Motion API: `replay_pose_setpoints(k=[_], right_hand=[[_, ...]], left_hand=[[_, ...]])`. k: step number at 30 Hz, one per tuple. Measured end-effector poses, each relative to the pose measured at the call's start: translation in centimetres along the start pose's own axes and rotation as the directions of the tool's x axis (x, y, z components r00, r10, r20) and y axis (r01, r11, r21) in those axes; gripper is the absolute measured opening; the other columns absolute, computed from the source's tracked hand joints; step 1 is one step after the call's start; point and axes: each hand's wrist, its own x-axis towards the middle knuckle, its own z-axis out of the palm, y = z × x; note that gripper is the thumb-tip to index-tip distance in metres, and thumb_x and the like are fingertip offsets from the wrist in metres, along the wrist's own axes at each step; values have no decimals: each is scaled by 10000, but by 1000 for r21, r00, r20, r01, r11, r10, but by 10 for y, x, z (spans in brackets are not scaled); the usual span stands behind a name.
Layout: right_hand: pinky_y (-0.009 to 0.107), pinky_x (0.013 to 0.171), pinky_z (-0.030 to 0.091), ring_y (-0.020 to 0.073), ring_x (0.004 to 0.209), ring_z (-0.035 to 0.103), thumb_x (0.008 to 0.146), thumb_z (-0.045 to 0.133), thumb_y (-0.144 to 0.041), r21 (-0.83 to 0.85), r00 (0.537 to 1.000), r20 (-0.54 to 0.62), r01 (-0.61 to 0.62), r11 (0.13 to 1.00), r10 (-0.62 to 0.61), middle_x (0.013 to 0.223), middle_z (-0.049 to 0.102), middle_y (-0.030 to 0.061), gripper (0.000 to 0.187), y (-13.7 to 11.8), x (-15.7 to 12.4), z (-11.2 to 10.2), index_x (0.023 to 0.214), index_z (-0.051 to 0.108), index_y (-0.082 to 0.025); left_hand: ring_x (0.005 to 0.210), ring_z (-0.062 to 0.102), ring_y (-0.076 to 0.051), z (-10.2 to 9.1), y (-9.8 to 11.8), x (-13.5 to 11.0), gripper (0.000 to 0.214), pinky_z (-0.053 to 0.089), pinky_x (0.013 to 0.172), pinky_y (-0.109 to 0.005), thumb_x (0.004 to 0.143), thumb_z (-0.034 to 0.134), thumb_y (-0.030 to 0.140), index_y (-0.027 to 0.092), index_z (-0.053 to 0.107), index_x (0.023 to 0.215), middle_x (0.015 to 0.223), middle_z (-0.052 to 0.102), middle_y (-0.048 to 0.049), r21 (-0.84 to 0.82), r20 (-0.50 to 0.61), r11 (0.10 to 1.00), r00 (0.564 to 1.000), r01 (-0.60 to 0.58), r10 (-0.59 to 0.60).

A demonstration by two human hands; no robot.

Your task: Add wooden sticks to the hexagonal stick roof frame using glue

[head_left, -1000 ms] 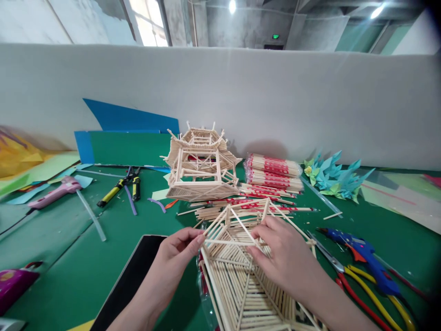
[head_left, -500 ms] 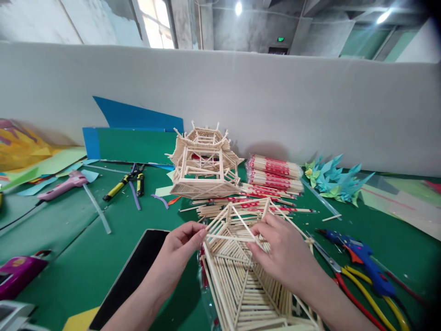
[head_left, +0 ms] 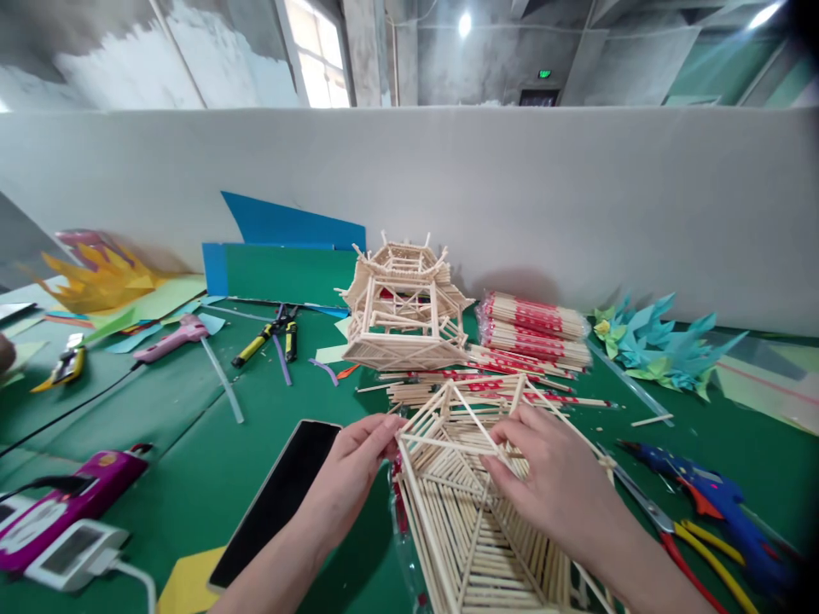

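Observation:
A hexagonal roof frame of wooden sticks (head_left: 473,503) lies on the green table (head_left: 192,477) right in front of me. My left hand (head_left: 355,473) pinches the left end of a thin crosswise stick (head_left: 448,445) at the frame's left corner. My right hand (head_left: 556,482) rests on the frame's middle, fingers closed on the same stick's right part. Behind stands a finished stick pavilion model (head_left: 404,307). Bundles of red-wrapped chopsticks (head_left: 534,333) lie to its right, with loose sticks in front.
A black phone (head_left: 278,499) lies left of my left hand. Blue glue gun (head_left: 700,495) and red-yellow pliers (head_left: 697,546) sit at right; a pink glue gun (head_left: 170,339), yellow cutters (head_left: 262,337), purple device (head_left: 70,503) and white charger (head_left: 73,554) at left. Paper cranes (head_left: 659,345) rest back right.
Both hands keep their grip on the stick at the frame. The view has swung left, so everything shifted right and the charger and yellow paper came into sight.

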Motion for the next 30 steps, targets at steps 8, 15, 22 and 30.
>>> replay_pose_setpoints(k=[8,15,22,30], right_hand=[[367,684,396,208,753,494,757,538,-208,-16,1000,-11,5,1000,-5,771,520,42,56,-1,0,0,763,587,-182],[363,677,400,208,753,501,747,540,-192,-19,1000,-3,-13,1000,12,774,530,43,61,-2,1,-2,762,597,-180],[359,673,398,204,746,502,740,541,-191,-16,1000,-11,-8,1000,8,775,532,37,54,-1,0,-1,763,590,-183],[355,674,391,203,747,498,744,537,-195,-17,1000,-16,-9,1000,9,774,527,37,52,-1,0,-1,759,586,-185]], left_hand=[[664,486,-126,-1,-1,2,179,361,632,-225,730,634,318,140,628,744,698,584,-12,91,36,995,998,-46,43],[650,483,-118,0,-1,2,170,355,619,-212,735,630,316,148,614,719,693,579,-3,89,49,994,997,-59,55],[633,482,-126,0,-1,3,185,366,602,-220,721,639,326,142,615,719,684,568,-13,101,46,993,997,-61,57],[653,493,-140,-4,1,3,246,384,635,-236,747,591,387,155,667,783,660,563,-13,125,21,991,999,-40,37]])
